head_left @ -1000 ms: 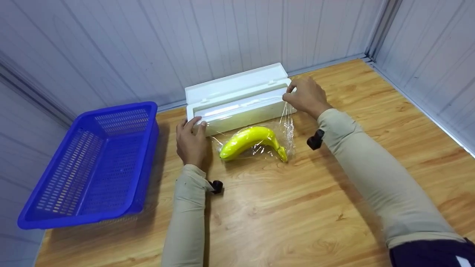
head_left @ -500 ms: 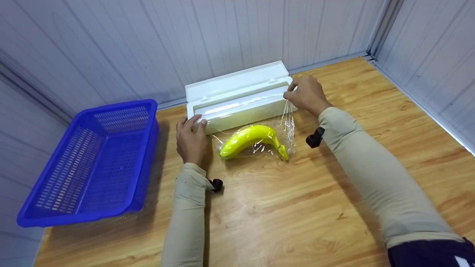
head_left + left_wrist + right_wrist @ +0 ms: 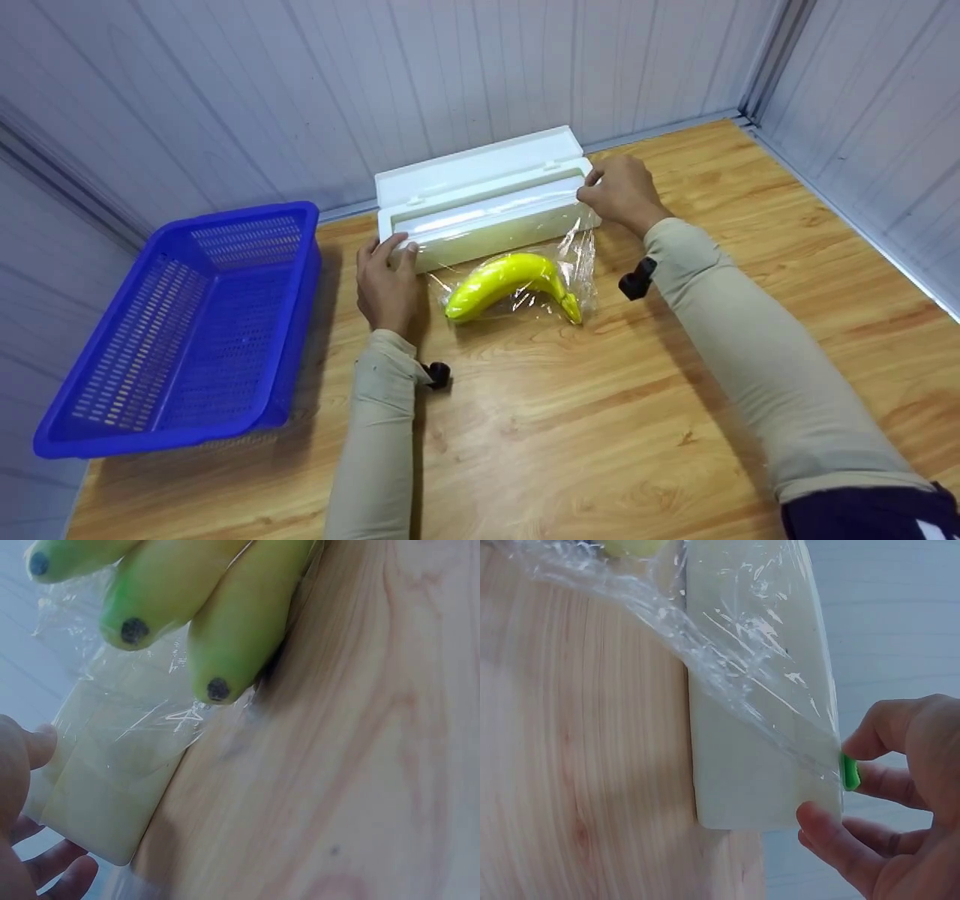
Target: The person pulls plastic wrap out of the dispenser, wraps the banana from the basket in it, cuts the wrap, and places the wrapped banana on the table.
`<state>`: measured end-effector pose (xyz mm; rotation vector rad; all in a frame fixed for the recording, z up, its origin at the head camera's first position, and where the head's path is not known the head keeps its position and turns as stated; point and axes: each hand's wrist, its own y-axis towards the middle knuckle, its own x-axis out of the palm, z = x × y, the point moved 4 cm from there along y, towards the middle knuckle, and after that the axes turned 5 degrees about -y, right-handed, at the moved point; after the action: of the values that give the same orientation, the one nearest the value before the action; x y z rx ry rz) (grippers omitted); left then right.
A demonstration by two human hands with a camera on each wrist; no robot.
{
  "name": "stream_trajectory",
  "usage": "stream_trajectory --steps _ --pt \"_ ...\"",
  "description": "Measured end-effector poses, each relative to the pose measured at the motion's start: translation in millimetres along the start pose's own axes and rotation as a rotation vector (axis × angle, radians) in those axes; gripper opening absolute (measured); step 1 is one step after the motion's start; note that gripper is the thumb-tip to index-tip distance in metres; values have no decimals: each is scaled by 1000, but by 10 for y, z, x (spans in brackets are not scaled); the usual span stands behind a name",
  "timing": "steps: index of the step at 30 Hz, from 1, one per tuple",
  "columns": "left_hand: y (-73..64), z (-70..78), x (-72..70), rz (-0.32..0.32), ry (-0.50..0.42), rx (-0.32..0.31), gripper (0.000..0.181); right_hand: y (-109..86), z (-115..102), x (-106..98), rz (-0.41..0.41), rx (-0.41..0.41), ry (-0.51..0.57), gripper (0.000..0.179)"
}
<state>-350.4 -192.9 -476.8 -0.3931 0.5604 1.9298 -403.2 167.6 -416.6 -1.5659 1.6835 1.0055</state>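
A white cling film dispenser box (image 3: 487, 244) stands near the back wall, its lid (image 3: 480, 169) tipped back and a film roll (image 3: 487, 210) inside. My left hand (image 3: 386, 289) grips the box's left end, thumb at the front edge and fingers around the end. At the right end my right hand (image 3: 621, 193) pinches a small green slide cutter (image 3: 850, 772) on the box's edge. Clear cling film (image 3: 739, 694) runs from the box down over a bunch of yellow bananas (image 3: 510, 276) lying in front of it. Green shows at the bananas' dark-tipped ends in the left wrist view.
A blue perforated plastic basket (image 3: 289, 337) stands at the left of the wooden table (image 3: 570, 420). Pale panelled walls (image 3: 465, 75) close off the back and both sides. Small black wrist cameras sit on both beige sleeves (image 3: 379, 427).
Film below my right hand has gone from tight gathered strands to a looser, wider spread. The right hand has shifted very slightly right. My left hand, the box and the bananas stay put.
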Motion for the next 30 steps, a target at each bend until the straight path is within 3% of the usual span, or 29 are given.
stream_trajectory --steps 14,24,30 --pt "10 -8 0 -18 -18 -20 31 -36 103 0 93 22 96 17" --pt "17 -5 -19 12 -24 6 30 -114 191 74 48 63 218 25" --pt "32 -10 -22 30 -104 44 28 -137 238 161 53 99 340 30"
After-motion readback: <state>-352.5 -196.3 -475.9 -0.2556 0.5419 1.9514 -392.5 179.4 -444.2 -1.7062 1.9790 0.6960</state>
